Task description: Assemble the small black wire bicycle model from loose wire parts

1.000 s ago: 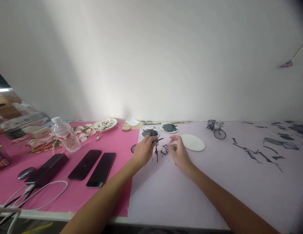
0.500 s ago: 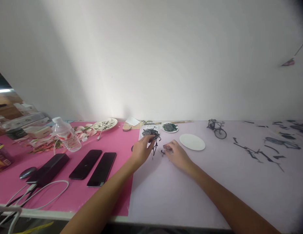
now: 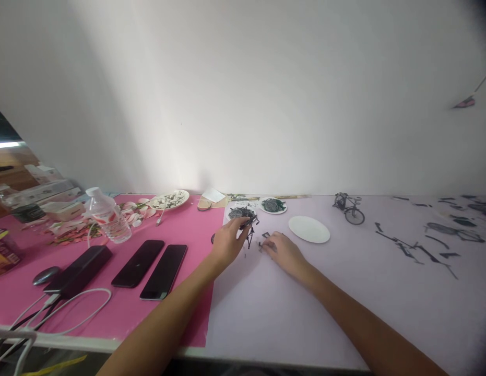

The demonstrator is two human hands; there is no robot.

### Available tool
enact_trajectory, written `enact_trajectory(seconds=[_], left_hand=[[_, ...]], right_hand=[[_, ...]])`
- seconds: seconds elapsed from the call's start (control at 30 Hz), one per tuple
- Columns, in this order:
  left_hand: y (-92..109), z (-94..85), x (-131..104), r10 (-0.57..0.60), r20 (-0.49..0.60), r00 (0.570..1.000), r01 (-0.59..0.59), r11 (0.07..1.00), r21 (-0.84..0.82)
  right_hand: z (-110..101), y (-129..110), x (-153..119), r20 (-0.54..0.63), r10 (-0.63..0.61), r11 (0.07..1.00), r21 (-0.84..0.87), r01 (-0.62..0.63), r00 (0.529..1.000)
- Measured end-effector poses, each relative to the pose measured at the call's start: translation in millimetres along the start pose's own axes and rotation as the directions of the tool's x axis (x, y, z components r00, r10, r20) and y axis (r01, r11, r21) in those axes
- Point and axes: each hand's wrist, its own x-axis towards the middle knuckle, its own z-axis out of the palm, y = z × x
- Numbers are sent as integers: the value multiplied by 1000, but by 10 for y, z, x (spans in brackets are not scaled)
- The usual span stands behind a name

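My left hand (image 3: 228, 241) is closed on a small black model bicycle frame (image 3: 250, 232), pinched between thumb and fingers above the table. Thin legs or forks hang down from it, and part of it is hidden behind the fingers. To its right, my right hand (image 3: 284, 251) is low over the lilac surface, its fingertips pressed together at small dark parts (image 3: 261, 244). Whether a part is between those fingertips is too small to tell. Just beyond them lies a small black piece (image 3: 265, 235). A plate of black wheels and parts (image 3: 241, 212) stands behind my left hand.
An assembled model bicycle (image 3: 348, 208) stands at the back right, beyond a white plate (image 3: 309, 230). Black pieces (image 3: 417, 244) are spread on the right. On the pink side are two phones (image 3: 163, 272), a water bottle (image 3: 108, 216), a power bank (image 3: 78, 269) and cables.
My right hand's fingers have come down to the table, and a small black piece now shows beyond them. My left hand has barely moved with the bicycle frame.
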Motion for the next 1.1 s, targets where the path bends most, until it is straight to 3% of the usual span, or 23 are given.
enact_trajectory(seconds=[0.53,1.1], left_hand=[[-6,31,-19,42,-17,999,-42,999,21],[12,48,-33,73,-15,997,-73,997,21]], right_hand=[[-5,47,18,-42,33,999,-27,-34,999],[4,-26,-7,74,-31,995,-93,38,997]])
